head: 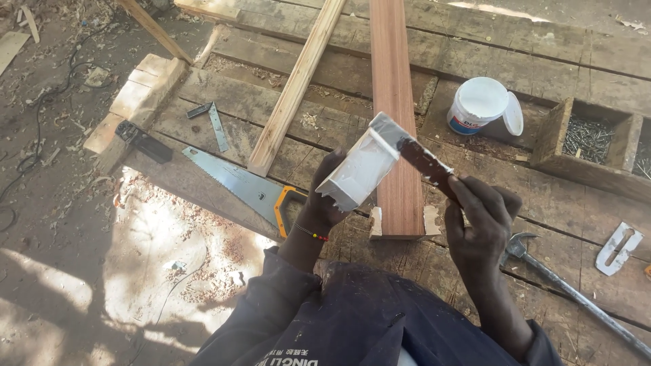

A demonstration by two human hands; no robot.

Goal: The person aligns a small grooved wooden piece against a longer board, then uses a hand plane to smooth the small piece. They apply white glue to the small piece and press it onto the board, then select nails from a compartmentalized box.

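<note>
My left hand grips a short wooden block whose upper face is coated white. A brush or spreader with a dark handle is in my right hand, its flat tip resting on the block's top end. Both hands are raised over the near end of a reddish-brown plank that lies along the workbench. An open white tub of white paste, its lid leaning beside it, stands to the right of the plank.
A handsaw with an orange and black handle lies left of my hands. A pale wooden batten, a metal square, a box of nails, a claw hammer and a metal bracket rest on the bench.
</note>
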